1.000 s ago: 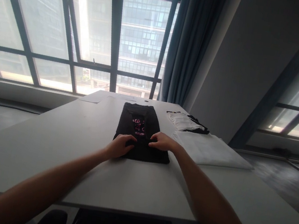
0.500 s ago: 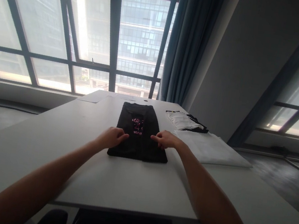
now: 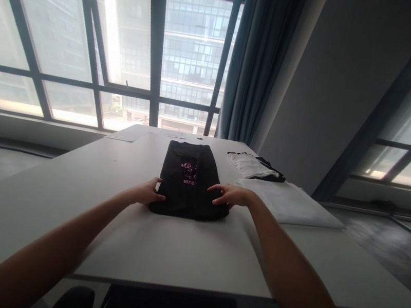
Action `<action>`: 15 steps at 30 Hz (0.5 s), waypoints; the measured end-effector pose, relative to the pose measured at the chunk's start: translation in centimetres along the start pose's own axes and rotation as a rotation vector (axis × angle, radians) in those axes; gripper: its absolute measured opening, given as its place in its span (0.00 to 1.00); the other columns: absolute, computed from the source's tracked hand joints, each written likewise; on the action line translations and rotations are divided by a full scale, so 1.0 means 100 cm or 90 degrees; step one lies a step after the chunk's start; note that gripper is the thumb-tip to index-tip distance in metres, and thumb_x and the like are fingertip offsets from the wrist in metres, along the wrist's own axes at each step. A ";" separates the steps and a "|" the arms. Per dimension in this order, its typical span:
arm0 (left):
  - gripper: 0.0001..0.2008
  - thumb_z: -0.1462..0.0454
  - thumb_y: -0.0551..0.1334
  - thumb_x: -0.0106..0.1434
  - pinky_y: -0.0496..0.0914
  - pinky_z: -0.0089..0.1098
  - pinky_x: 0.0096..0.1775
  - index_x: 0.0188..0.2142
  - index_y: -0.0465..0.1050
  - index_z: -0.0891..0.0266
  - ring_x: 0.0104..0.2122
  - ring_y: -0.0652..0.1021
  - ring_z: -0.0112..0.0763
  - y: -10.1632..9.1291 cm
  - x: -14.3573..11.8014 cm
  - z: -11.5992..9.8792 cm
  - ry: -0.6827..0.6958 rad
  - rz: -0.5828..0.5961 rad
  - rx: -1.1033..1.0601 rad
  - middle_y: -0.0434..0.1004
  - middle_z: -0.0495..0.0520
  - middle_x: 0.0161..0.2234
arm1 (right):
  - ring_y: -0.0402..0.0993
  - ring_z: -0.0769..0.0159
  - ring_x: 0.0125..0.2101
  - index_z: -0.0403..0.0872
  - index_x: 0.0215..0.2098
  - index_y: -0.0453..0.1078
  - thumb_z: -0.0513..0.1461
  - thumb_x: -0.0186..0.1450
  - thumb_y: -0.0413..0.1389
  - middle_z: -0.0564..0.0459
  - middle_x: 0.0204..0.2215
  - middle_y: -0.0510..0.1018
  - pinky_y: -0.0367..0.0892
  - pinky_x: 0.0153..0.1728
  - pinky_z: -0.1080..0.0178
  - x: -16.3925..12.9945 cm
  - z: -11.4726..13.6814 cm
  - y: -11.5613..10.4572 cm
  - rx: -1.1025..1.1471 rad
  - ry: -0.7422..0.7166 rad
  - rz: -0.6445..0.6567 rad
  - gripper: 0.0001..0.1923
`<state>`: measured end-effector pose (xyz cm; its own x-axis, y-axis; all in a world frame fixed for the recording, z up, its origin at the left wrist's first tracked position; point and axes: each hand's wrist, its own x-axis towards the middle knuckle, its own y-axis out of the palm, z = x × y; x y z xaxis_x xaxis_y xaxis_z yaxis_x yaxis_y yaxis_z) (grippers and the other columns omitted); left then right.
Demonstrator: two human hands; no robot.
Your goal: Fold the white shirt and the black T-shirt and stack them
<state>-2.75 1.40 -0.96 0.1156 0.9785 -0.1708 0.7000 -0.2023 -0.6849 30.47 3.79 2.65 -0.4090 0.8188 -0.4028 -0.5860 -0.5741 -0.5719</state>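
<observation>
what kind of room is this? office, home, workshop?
Probably an office or meeting room in a high-rise. A long pale table stands before big grid windows facing another tower block, with a dark curtain beside them. Both hands, left hand and right hand, rest on a folded black shirt.

A long, pale grey tabletop (image 3: 45, 201) runs away toward a wall of windows. A folded black cloth garment with pink lettering (image 3: 189, 180) lies flat along its middle. To the right, near the edge, a large flat white fabric sheet (image 3: 291, 204) rests. Just beyond it sits a small folded white and black garment (image 3: 254, 166). A thin pale sheet (image 3: 126, 136) lies at the far left.
</observation>
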 end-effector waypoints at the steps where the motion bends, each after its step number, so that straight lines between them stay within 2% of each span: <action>1: 0.46 0.57 0.72 0.51 0.72 0.29 0.25 0.65 0.54 0.61 0.31 0.79 0.38 -0.003 -0.002 -0.002 0.007 0.001 -0.039 0.79 0.58 0.38 | 0.76 0.64 0.37 0.49 0.59 0.66 0.42 0.55 0.68 0.46 0.46 0.75 0.74 0.30 0.68 -0.001 0.000 -0.003 0.017 -0.013 -0.002 0.35; 2: 0.45 0.56 0.71 0.52 0.73 0.29 0.25 0.66 0.54 0.59 0.31 0.79 0.37 -0.006 -0.004 -0.004 0.018 0.004 -0.081 0.78 0.57 0.38 | 0.76 0.67 0.33 0.48 0.56 0.69 0.42 0.57 0.67 0.47 0.44 0.76 0.73 0.28 0.69 -0.002 0.000 -0.006 0.037 -0.024 -0.014 0.30; 4: 0.39 0.54 0.70 0.54 0.74 0.30 0.26 0.63 0.61 0.59 0.29 0.78 0.34 -0.014 -0.008 -0.006 0.049 0.016 -0.149 0.78 0.54 0.36 | 0.71 0.74 0.23 0.45 0.51 0.72 0.43 0.60 0.63 0.48 0.40 0.78 0.69 0.22 0.72 -0.006 -0.002 -0.012 0.077 -0.047 -0.046 0.22; 6: 0.34 0.50 0.70 0.52 0.75 0.31 0.26 0.56 0.71 0.61 0.26 0.76 0.30 -0.020 -0.010 -0.006 0.063 0.038 -0.165 0.75 0.51 0.30 | 0.65 0.78 0.16 0.44 0.49 0.74 0.44 0.62 0.61 0.50 0.35 0.79 0.64 0.18 0.73 -0.011 -0.003 -0.017 0.093 -0.052 -0.046 0.18; 7: 0.33 0.49 0.70 0.51 0.75 0.31 0.25 0.53 0.74 0.62 0.23 0.74 0.29 -0.022 -0.010 -0.005 0.055 0.055 -0.153 0.73 0.49 0.26 | 0.63 0.78 0.15 0.44 0.48 0.75 0.44 0.62 0.61 0.52 0.31 0.79 0.62 0.17 0.73 -0.014 -0.004 -0.019 0.088 -0.040 -0.020 0.18; 10: 0.35 0.45 0.71 0.47 0.73 0.32 0.24 0.50 0.77 0.62 0.18 0.71 0.28 -0.023 -0.009 0.001 -0.001 0.121 -0.092 0.66 0.45 0.17 | 0.65 0.74 0.14 0.43 0.50 0.74 0.46 0.60 0.64 0.58 0.18 0.72 0.64 0.18 0.71 -0.021 -0.006 -0.022 0.051 0.036 0.116 0.23; 12: 0.34 0.42 0.70 0.45 0.71 0.32 0.22 0.46 0.79 0.62 0.17 0.71 0.29 -0.021 -0.007 0.004 -0.013 0.147 -0.045 0.64 0.45 0.15 | 0.68 0.71 0.16 0.42 0.52 0.73 0.48 0.58 0.66 0.61 0.15 0.69 0.67 0.21 0.70 -0.023 -0.008 -0.022 0.027 0.067 0.168 0.28; 13: 0.33 0.41 0.69 0.45 0.70 0.32 0.22 0.42 0.81 0.62 0.16 0.70 0.29 -0.021 -0.006 0.005 -0.007 0.143 -0.018 0.64 0.46 0.14 | 0.70 0.70 0.17 0.42 0.52 0.73 0.48 0.57 0.66 0.60 0.15 0.69 0.68 0.22 0.69 -0.022 -0.009 -0.022 0.017 0.070 0.165 0.29; 15: 0.30 0.39 0.66 0.47 0.69 0.32 0.23 0.36 0.81 0.62 0.18 0.71 0.31 -0.018 -0.005 0.004 0.035 0.083 0.036 0.67 0.48 0.15 | 0.74 0.67 0.22 0.42 0.53 0.72 0.49 0.58 0.66 0.57 0.20 0.73 0.70 0.26 0.67 -0.014 -0.012 -0.020 -0.011 0.050 0.099 0.29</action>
<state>-4.38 1.25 0.06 0.2420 0.9442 -0.2235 0.6361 -0.3283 -0.6983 33.05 3.77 3.52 -0.4370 0.7179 -0.5419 -0.5078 -0.6942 -0.5101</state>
